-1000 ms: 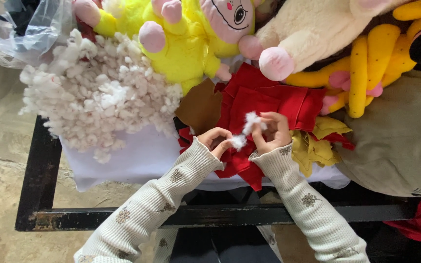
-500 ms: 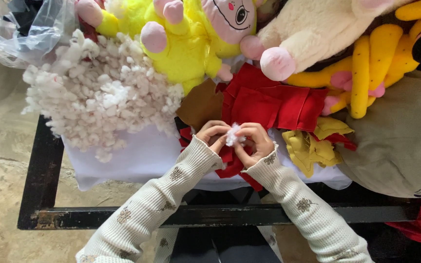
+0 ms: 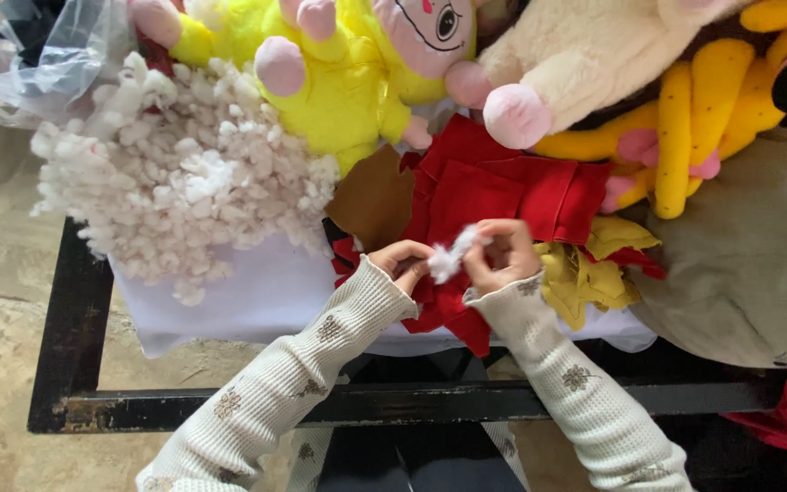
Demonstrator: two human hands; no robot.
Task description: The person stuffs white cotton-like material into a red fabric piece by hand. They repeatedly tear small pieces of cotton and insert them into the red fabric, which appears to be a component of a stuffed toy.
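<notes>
Left hand and right hand pinch a stuffing tuft over red fabric; stuffing pile lies left, yellow plush toy behind.

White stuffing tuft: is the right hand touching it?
Touching. The head view shows the right hand pinching the white stuffing tuft with its fingertips, no gap visible; the left hand meets the tuft from the other side, over the red fabric.

White stuffing tuft: small, fluffy, irregular; pinched between both hands, above red fabric piece, crumpled on table.
</notes>
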